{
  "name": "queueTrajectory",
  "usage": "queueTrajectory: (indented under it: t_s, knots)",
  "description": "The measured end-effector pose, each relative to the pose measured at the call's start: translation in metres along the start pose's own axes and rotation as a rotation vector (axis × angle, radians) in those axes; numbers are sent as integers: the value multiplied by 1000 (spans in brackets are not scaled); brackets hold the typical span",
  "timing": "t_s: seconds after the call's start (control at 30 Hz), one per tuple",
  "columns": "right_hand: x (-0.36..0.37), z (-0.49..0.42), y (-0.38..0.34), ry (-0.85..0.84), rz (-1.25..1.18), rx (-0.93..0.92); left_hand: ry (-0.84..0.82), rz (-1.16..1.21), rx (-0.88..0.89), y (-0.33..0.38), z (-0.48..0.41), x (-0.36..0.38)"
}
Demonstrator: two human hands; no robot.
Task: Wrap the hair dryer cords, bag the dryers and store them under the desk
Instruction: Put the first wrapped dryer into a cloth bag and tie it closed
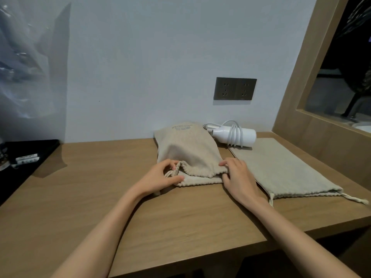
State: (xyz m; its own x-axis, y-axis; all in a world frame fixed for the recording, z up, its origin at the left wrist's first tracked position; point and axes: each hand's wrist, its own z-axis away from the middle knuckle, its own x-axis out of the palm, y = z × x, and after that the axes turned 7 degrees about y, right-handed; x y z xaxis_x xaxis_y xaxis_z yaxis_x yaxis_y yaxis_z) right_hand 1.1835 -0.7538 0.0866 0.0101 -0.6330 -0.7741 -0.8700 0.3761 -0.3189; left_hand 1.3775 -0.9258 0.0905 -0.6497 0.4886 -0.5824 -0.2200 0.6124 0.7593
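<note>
Bagging step, judged near closure of the first bag.

A bulging beige woven drawstring bag (186, 151) was laid on the light-brown wooden desk (120, 197), mouth toward the person. The left hand (162, 177) was curled round the gathered left corner of the mouth, where the drawstring loops (170, 173) emerge. The right hand (239, 177) pinched the right corner, fingers on top and thumb beneath. The mouth was thus held at both ends, presumably so that it could be drawn shut.

A white hair dryer (234, 134), cord wound round its body, was set by the wall with one end resting on a flat beige drawstring bag (281, 169), apparently staged for bagging next.

Not resolved:
- The contents of the bulging bag were hidden; a dryer inside was inferred from the bulge only.
- The print on that bag was illegible.
- The white dryer's plug end was partly hidden behind the bag.
- The space under the desk was cut off.
</note>
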Motion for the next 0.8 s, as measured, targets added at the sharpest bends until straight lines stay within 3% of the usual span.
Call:
queueTrajectory:
  t_s: [0.2,0.33,0.43,0.6,0.8]
  knots:
    - [-3,17,-32,113,-125,-198,57,32,26,-12,23,-27]
    - [13,18,-79,48,-259,-287,204,44,24,-17,30,-35]
    - [27,16,-108,10,-279,-320,172,26,7,-17,34,-44]
    - [40,1,-116,-49,-170,-343,69,-18,-9,-25,36,-51]
    - [44,-3,-110,1,-146,-382,178,-64,-88,-25,33,-54]
